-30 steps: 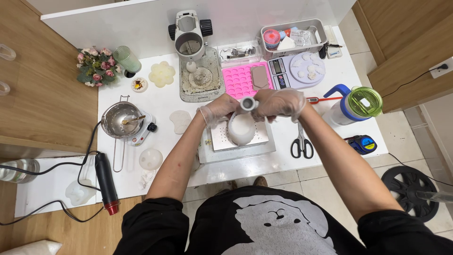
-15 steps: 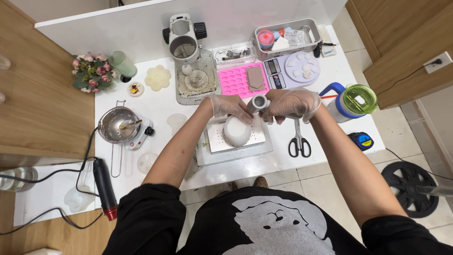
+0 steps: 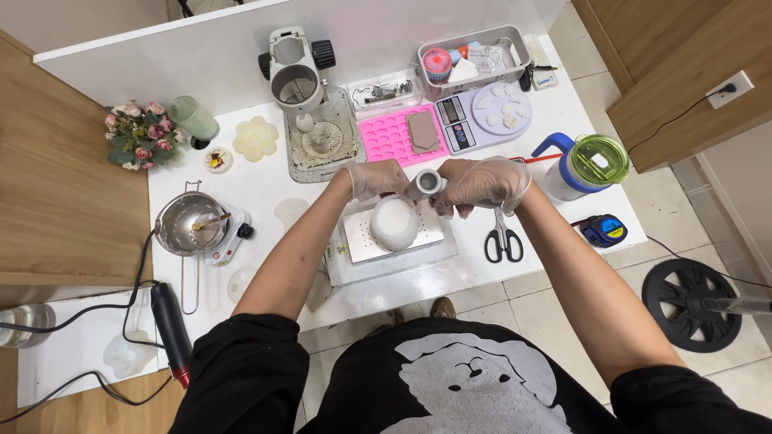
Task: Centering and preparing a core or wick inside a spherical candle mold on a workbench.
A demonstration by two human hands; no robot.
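The person's gloved left hand (image 3: pixel 376 178) and gloved right hand (image 3: pixel 481 183) are both curled around a short grey metal tube (image 3: pixel 425 184), gripping it just above a round white wax-like lump (image 3: pixel 393 223). That lump sits on a perforated metal plate (image 3: pixel 428 230) in the middle of the white table (image 3: pixel 265 189). The shaping looks mid-way: the lump is formed, the tube not yet set down. Against the earlier frame, the tube is held closer to the lump's far right edge, and the black-handled scissors (image 3: pixel 503 240) lie untouched to the right.
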